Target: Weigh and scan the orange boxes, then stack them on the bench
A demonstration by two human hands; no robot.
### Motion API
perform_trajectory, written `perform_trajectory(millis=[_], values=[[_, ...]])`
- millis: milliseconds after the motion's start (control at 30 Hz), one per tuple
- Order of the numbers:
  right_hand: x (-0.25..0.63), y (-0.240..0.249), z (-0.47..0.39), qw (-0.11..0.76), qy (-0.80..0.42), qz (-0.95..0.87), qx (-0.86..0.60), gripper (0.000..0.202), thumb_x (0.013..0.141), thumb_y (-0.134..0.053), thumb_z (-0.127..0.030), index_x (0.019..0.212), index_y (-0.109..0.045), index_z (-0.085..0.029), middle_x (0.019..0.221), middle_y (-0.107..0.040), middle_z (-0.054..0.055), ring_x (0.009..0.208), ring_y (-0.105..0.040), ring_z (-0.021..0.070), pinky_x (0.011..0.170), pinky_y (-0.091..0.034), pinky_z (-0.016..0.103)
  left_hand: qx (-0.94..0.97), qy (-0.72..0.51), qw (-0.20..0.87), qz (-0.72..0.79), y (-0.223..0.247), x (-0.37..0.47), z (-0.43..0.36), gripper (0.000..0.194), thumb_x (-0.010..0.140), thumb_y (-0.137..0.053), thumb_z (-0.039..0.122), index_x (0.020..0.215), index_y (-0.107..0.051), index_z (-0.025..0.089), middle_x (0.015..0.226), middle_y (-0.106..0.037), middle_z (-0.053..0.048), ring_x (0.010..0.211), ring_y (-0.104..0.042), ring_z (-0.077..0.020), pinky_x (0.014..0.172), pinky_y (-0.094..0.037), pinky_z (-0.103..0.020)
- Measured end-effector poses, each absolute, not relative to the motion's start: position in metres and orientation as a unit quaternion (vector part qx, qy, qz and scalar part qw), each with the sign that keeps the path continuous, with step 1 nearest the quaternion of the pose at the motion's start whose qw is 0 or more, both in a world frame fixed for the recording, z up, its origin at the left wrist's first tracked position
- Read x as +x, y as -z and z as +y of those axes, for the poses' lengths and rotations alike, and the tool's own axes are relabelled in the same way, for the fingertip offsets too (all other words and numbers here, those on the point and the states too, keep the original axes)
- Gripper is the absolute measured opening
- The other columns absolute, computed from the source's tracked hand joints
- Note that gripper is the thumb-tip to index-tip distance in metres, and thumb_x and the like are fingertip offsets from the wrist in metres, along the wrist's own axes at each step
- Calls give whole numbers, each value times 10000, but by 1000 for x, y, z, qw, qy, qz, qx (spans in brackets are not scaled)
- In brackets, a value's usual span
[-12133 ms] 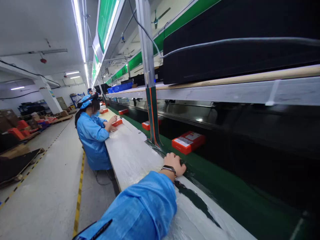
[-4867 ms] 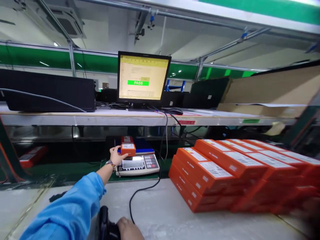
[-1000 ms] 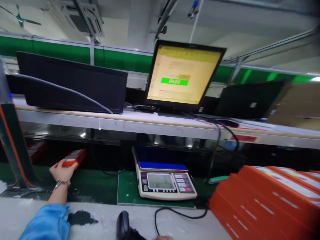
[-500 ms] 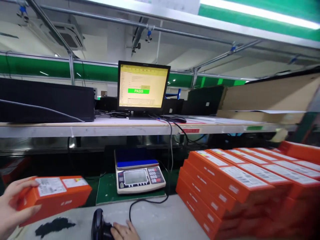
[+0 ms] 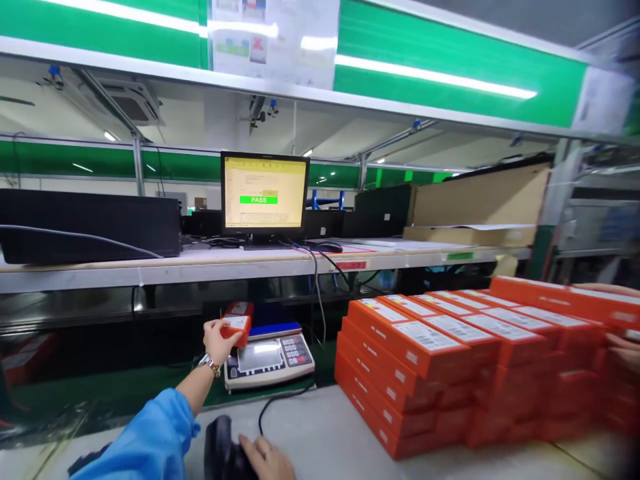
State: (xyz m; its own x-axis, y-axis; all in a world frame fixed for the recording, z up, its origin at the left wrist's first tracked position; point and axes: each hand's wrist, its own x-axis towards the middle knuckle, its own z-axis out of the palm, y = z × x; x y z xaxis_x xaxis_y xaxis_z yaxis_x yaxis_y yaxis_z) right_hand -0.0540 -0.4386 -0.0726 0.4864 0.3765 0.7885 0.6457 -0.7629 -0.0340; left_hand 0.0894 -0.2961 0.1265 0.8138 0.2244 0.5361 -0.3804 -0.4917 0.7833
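My left hand (image 5: 218,340) grips the near end of an orange box (image 5: 238,320) that sits on the platform of a weighing scale (image 5: 270,352). A watch is on that wrist, above a blue sleeve. My right hand (image 5: 264,456) rests on a black handheld scanner (image 5: 221,452) at the bottom edge of the view, its cable running toward the scale. A monitor (image 5: 264,192) on the shelf above shows a green PASS bar.
Stacks of orange boxes (image 5: 425,360) fill the bench to the right. Another person's hands (image 5: 620,347) touch the far right stack. A shelf (image 5: 150,270) holds a long black case and cardboard sheets. A green conveyor belt (image 5: 100,393) runs behind the bench.
My left hand has carried the orange box from the near left of the bench onto the scale. My right hand stays on the scanner. Another person's hands have come into view at right.
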Motion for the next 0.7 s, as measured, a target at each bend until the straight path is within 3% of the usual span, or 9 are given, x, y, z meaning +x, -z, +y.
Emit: perform_trajectory(millis=[100, 200, 267, 400, 567, 700], values=[[-73, 21, -459, 341, 459, -320, -755, 569, 871, -466, -309, 1419, -337, -222, 1023, -567, 93, 865, -614, 256, 683, -526, 306, 822, -257, 493, -125, -122, 89, -289, 337, 648, -688, 186, 983, -655, 168, 1166, -538, -106, 1122, -565, -246, 1061, -431, -423], [-89, -40, -472, 434, 475, -228, -731, 391, 918, -466, -319, 1285, -485, -184, 1173, -536, 154, 1114, -521, 322, 888, -487, 417, 819, -253, 487, -169, -96, 68, -267, 318, 691, -624, 188, 1007, -663, 179, 1271, -520, -118, 1218, -511, -246, 1102, -383, -409], [-91, -81, -484, 492, 424, -162, -743, 385, 905, -550, -418, 1182, -556, -151, 1084, -579, 160, 1044, -547, 329, 892, -480, 434, 823, -233, 469, -219, -66, 46, -246, 269, 729, -579, 233, 978, -671, 190, 1243, -552, -117, 1195, -527, -246, 1075, -406, -416], [-69, -155, -506, 656, 203, -110, -718, 593, 799, -686, -590, 1144, -569, -122, 753, -595, 52, 642, -555, 199, 627, -507, 301, 844, -139, 460, -238, -5, 8, -194, 212, 767, -534, 339, 826, -680, 196, 958, -675, -96, 962, -627, -229, 916, -502, -377], [-24, -217, -484, 734, -11, 54, -677, 337, 1008, -476, -378, 946, -610, -75, 597, -555, 46, 455, -488, 125, 404, -414, 189, 814, -145, 557, -78, 16, 9, -145, 399, 741, -542, 513, 924, -661, 179, 947, -703, -82, 928, -645, -233, 882, -505, -373], [3, -234, -452, 731, -52, 109, -672, 305, 1041, -419, -267, 866, -581, -78, 652, -591, 74, 442, -492, 114, 370, -419, 183, 780, -132, 612, -12, 17, 21, -133, 472, 662, -551, 555, 901, -638, 157, 852, -702, -79, 813, -658, -228, 768, -522, -352]])
